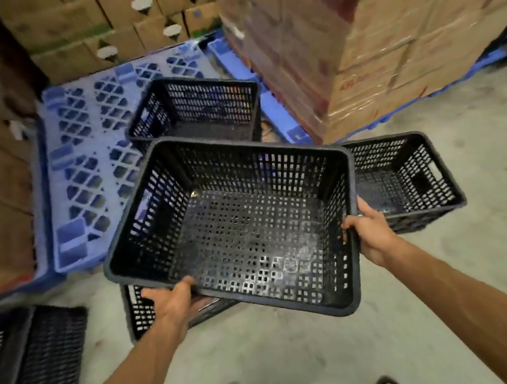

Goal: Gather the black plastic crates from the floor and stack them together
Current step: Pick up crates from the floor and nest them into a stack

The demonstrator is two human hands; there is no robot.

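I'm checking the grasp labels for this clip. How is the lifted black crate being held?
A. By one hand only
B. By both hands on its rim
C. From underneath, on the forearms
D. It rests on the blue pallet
B: the left hand grips the near rim of the lifted crate and the right hand its right rim.

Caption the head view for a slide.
Both hands, left and right, hold a black crate above others on the warehouse floor.

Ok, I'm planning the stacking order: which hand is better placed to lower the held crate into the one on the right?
The right hand, probably. It grips the held crate on the rim nearest the right-side crate. The left hand holds the near rim, farther off.
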